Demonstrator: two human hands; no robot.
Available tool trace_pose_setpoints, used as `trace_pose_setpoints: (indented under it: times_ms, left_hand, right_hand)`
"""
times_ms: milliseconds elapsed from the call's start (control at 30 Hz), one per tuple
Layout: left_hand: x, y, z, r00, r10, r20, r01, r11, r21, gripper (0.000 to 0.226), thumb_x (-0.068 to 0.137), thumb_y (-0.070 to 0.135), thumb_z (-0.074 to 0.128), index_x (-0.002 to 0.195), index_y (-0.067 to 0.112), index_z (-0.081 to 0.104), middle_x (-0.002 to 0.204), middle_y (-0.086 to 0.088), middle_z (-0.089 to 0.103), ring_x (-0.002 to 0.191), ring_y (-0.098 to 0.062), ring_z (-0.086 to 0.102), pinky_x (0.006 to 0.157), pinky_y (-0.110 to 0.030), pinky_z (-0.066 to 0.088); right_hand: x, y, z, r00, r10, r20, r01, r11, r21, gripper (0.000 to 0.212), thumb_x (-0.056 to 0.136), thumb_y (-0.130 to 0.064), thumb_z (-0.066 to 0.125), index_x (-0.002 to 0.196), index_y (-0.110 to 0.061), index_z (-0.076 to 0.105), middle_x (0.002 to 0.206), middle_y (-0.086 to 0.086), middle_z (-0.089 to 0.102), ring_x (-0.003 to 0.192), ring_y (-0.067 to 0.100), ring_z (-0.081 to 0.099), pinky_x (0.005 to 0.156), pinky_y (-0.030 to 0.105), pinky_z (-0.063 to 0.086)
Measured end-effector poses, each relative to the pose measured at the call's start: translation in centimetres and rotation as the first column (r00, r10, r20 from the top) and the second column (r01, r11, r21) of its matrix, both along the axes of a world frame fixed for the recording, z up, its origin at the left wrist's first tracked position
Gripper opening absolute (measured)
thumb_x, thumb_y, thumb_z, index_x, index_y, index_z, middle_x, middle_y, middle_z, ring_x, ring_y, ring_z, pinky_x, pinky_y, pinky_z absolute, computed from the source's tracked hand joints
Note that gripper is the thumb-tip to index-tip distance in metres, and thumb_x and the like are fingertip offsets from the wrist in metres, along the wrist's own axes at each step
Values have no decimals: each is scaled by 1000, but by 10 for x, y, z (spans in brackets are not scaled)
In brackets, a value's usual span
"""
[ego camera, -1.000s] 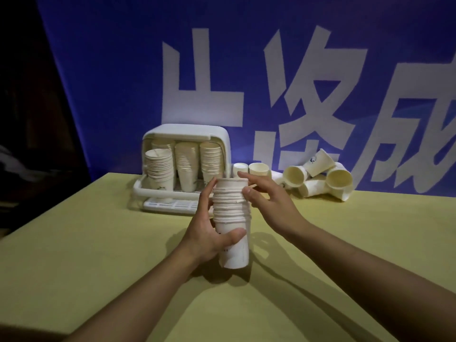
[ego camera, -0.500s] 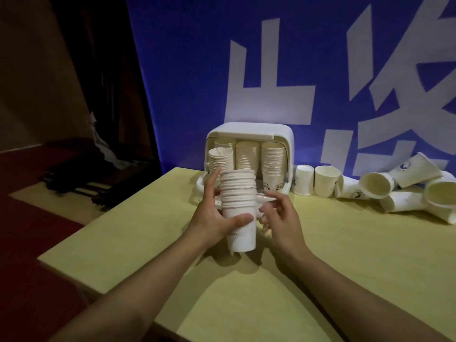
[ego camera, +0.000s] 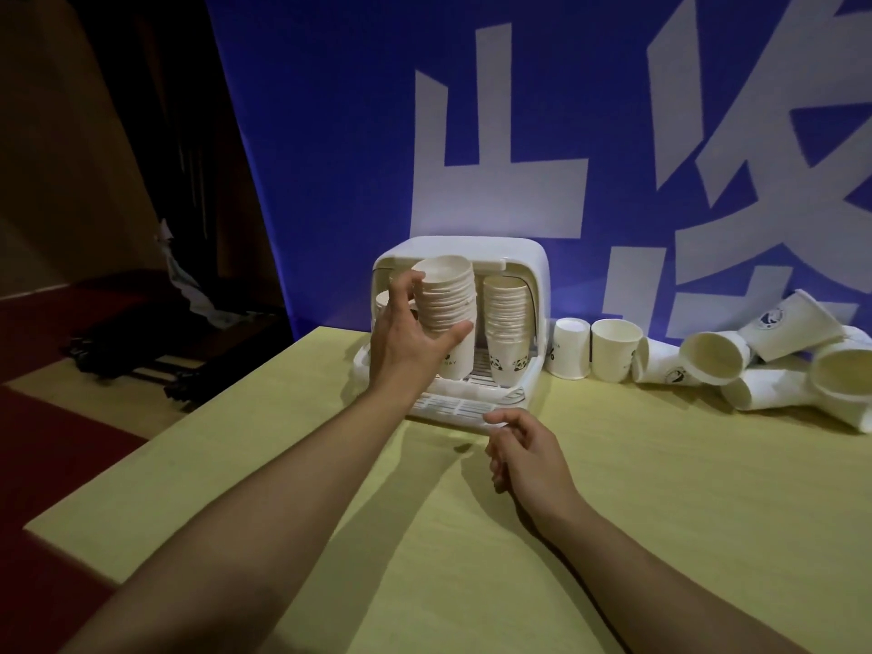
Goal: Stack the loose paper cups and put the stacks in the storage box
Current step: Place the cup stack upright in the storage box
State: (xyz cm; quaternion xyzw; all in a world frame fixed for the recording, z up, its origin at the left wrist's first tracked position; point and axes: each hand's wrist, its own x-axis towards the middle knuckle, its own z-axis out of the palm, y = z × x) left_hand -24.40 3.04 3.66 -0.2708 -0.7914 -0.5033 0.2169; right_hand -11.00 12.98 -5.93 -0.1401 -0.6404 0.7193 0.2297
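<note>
Now the left hand (ego camera: 406, 332) grips a tall stack of nested white paper cups (ego camera: 446, 306) at the open mouth of the white plastic storage box (ego camera: 519, 250), which sits at twelve o'clock on the yellow surface (ego camera: 660, 488). The right hand (ego camera: 524, 453) hovers loosely curled, holding nothing. Judging by the filled stack of cups (ego camera: 507, 330) at its right, the stack should go in upright, base first. Loose white paper cups (ego camera: 717, 356) lie at two o'clock.

I seem to be working in a staged event or demo space rather than a home: a big blue banner (ego camera: 330, 134) with large white characters hangs behind my yellow table (ego camera: 660, 512). Left of it I see red carpet (ego camera: 52, 446) and dark, unlit surroundings.
</note>
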Motion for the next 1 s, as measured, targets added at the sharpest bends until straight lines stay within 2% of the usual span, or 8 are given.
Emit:
trace_pose_setpoints:
  times_ms: [67, 200, 400, 667, 833, 900, 1000]
  left_hand:
    - [-8, 9, -6, 998, 40, 41, -38, 998, -42, 79, 73, 47, 84, 128, 44, 28, 126, 3, 57, 111, -25, 58, 88, -50, 52]
    - [-15, 22, -19, 995, 90, 49, -82, 986, -148, 78, 75, 38, 85, 131, 35, 32, 136, -1, 52, 117, -27, 54, 92, -44, 47]
    - [-15, 32, -34, 983, 175, 54, -157, 956, -247, 77, 75, 36, 86, 132, 29, 34, 137, -2, 39, 116, -33, 56, 87, -43, 46]
    - [-14, 37, -34, 956, 289, 43, -270, 930, -248, 80, 76, 35, 86, 135, 24, 33, 139, -6, 38, 120, -32, 54, 84, -41, 48]
    - [-17, 37, -36, 960, 276, 39, -258, 933, -251, 83, 76, 36, 86, 138, 24, 32, 141, -6, 37, 123, -31, 50, 85, -40, 48]
    - [-17, 36, -39, 964, 263, 18, -252, 938, -237, 87, 75, 39, 85, 140, 25, 30, 143, -7, 34, 127, -31, 44, 89, -40, 46]
    - [-19, 28, -40, 949, 311, -52, -315, 936, -155, 94, 73, 56, 81, 145, 22, 31, 150, -10, 30, 131, -31, 34, 103, -43, 39]
  right_hand:
    - [0, 0, 0, 1000, 9, 5, -9, 1000, 10, 16, 100, -5, 49, 104, -12, 63, 58, -4, 51, 52, 15, 41, 50, 30, 35]
    - [-2, 0, 0, 1000, 16, 1, -16, 1000, 18, 16, 100, -4, 48, 103, -11, 63, 58, -3, 49, 49, 15, 40, 50, 31, 35]
    - [-3, 0, -2, 1000, 25, 5, -26, 999, 35, 19, 99, -3, 47, 101, -12, 64, 59, -3, 50, 51, 15, 40, 50, 31, 35]
    - [-1, 0, -1, 999, 35, 17, -36, 998, 50, 20, 99, -3, 48, 98, -12, 65, 59, -2, 50, 52, 15, 39, 52, 32, 35]
    - [-1, -1, 0, 999, 37, 30, -39, 997, 69, 20, 100, -3, 47, 98, -11, 66, 62, 1, 50, 53, 15, 40, 52, 32, 36]
    - [-1, 0, 0, 999, 35, 38, -38, 996, 75, 20, 100, -4, 47, 98, -10, 66, 63, 2, 50, 54, 15, 41, 53, 33, 36]
    - [-1, 0, -1, 999, 33, 41, -36, 996, 76, 20, 100, -4, 47, 97, -11, 66, 64, 2, 50, 55, 15, 41, 53, 32, 37]
